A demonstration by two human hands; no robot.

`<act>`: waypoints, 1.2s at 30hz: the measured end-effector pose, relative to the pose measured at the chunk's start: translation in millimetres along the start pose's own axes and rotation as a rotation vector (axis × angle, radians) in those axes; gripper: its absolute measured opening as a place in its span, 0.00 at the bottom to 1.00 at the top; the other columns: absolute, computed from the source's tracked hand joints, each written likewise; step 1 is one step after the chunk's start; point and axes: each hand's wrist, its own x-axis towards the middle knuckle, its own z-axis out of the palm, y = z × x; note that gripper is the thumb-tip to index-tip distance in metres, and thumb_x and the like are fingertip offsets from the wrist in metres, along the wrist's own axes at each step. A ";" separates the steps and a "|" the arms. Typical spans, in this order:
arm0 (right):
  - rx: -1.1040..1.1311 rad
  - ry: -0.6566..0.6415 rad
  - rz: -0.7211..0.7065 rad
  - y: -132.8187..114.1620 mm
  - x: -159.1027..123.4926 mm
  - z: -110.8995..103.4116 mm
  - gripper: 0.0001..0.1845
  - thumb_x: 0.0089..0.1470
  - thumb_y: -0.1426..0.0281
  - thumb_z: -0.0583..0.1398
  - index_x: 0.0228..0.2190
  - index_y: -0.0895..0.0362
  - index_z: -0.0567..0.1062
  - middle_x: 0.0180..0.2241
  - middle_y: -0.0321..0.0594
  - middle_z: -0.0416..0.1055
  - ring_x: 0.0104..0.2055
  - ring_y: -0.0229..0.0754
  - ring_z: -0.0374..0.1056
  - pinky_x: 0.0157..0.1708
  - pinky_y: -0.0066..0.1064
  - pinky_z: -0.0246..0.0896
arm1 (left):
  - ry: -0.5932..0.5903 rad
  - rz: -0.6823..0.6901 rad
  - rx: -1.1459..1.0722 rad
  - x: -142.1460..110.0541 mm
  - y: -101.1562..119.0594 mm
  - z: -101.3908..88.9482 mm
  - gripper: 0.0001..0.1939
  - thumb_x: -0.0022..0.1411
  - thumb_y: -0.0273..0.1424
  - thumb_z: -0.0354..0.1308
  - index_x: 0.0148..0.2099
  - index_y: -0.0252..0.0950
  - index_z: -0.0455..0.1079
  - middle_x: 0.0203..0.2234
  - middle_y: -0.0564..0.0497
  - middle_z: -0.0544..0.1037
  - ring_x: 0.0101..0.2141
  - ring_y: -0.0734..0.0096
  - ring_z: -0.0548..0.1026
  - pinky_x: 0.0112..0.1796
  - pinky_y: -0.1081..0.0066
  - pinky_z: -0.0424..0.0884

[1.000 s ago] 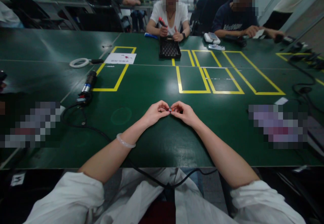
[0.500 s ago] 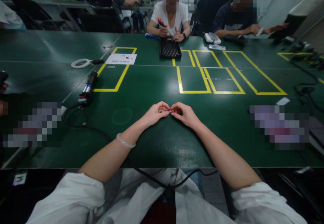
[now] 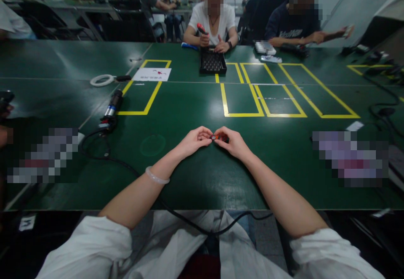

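Just above the green table [image 3: 186,182], my left hand [image 3: 196,141] and my right hand [image 3: 232,141] meet fingertip to fingertip. Between them is a small orange, silver and dark piece [image 3: 215,137], too small to tell its kind. Thumb and fingers of each hand are closed in a pinch at its ends. Most of the piece's right part is hidden behind my right fingers. A pale bangle [image 3: 157,177] circles my left wrist.
Left stands a black and silver cylindrical device [image 3: 111,104] with a cable. White paper [image 3: 152,74] and yellow tape rectangles [image 3: 243,115] mark the table. Opposite, a person holds a red-tipped tool above a black tray [image 3: 213,70]. Blurred items lie at both sides.
More of the small piece's orange part shows between my fingertips than a second ago. My hands stay nearly in place. The person at the far right has moved their hands.
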 end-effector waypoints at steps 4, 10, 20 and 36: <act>0.021 -0.010 -0.003 2.2 0.0 0.6 0.07 0.56 0.70 0.61 0.39 0.56 0.73 0.32 0.36 0.73 0.30 0.37 0.65 0.32 0.29 0.59 | -0.003 -0.004 0.007 0.2 -0.2 0.2 0.16 0.54 0.29 0.66 0.44 0.30 0.69 0.35 0.48 0.75 0.34 0.75 0.73 0.37 0.71 0.70; -0.020 0.023 -0.021 2.2 0.3 0.3 0.06 0.56 0.68 0.62 0.37 0.56 0.74 0.34 0.38 0.71 0.32 0.37 0.65 0.33 0.29 0.60 | -0.010 -0.005 0.014 0.4 -1.1 -1.0 0.16 0.55 0.31 0.66 0.42 0.30 0.68 0.33 0.48 0.75 0.33 0.75 0.74 0.36 0.71 0.70; 0.081 -0.001 0.067 3.2 1.1 2.0 0.08 0.56 0.65 0.62 0.37 0.56 0.75 0.28 0.35 0.70 0.27 0.36 0.62 0.29 0.28 0.57 | -0.036 -0.005 0.058 -0.5 0.4 -1.2 0.18 0.58 0.37 0.64 0.45 0.31 0.67 0.34 0.48 0.75 0.33 0.74 0.74 0.38 0.70 0.71; 0.146 -0.068 0.157 1.1 1.8 2.7 0.09 0.54 0.66 0.62 0.38 0.57 0.74 0.24 0.32 0.67 0.26 0.35 0.62 0.28 0.27 0.56 | 0.773 -0.169 1.052 -11.4 35.7 -223.6 0.21 0.65 0.32 0.54 0.56 0.26 0.69 0.49 0.41 0.75 0.49 0.60 0.69 0.56 0.60 0.62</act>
